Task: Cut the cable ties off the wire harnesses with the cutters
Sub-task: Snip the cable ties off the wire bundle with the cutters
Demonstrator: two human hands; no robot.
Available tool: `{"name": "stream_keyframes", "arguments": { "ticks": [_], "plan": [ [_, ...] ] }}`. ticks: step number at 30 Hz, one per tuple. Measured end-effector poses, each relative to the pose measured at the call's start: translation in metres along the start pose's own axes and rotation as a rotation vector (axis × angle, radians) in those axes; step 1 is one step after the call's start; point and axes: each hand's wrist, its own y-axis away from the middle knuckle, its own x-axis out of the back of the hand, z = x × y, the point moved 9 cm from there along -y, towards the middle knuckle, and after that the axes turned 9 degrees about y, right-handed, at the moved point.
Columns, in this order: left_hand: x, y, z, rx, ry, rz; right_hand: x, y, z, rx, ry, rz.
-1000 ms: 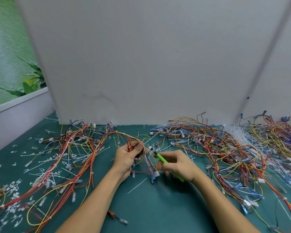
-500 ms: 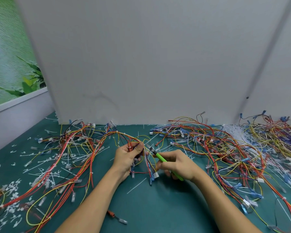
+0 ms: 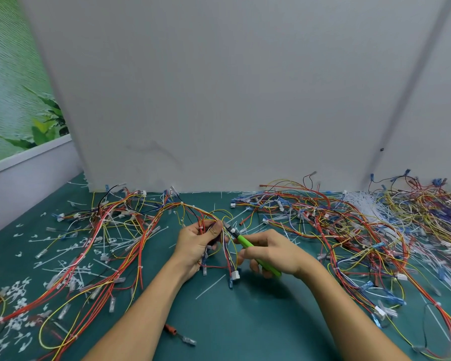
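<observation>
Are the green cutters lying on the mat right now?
No, the right hand grips the green cutters, their tip at the wire harness that the left hand holds.

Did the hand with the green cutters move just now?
No. The right hand and green cutters stay put, tip at the wire harness, beyond the loose white cable tie.

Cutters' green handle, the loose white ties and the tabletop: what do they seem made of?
Cutters: handle looks like plastic or rubber sleeve, bright green, matte; tip dark, probably metal. Loose white ties: thin, stiff, pale strips, likely nylon-type plastic. Tabletop: dull teal, even and non-reflective, perhaps a rubber or vinyl mat.
</observation>
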Motion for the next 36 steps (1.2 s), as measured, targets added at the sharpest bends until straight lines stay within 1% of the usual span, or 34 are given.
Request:
{"name": "stream_keyframes", "arguments": {
  "ticks": [6, 9, 15, 23, 28, 33, 36],
  "plan": [
    [0.0, 0.0, 0.0, 0.001, -0.024, 0.015, -0.001, 0.004, -0.003, -0.082, 0.041, -0.041],
    [-0.001, 0.001, -0.001, 0.008, -0.035, 0.009, -0.001, 0.002, 0.0, -0.124, 0.052, -0.021],
    [-0.003, 0.001, -0.001, 0.019, -0.029, -0.001, 0.002, -0.002, 0.004, -0.148, 0.086, 0.017],
    [-0.002, 0.001, -0.002, 0.018, -0.046, 0.003, 0.002, -0.004, -0.002, -0.076, 0.256, 0.118],
    [0.0, 0.0, -0.001, 0.01, -0.036, 0.008, 0.003, -0.007, -0.001, -0.086, 0.356, 0.192],
    [-0.001, 0.0, -0.001, 0.001, -0.008, 0.006, 0.004, -0.01, -0.002, -0.056, 0.426, 0.26],
    [-0.001, 0.0, -0.001, 0.009, -0.003, 0.006, 0.004, -0.009, -0.002, -0.049, 0.427, 0.281]
  ]
}}
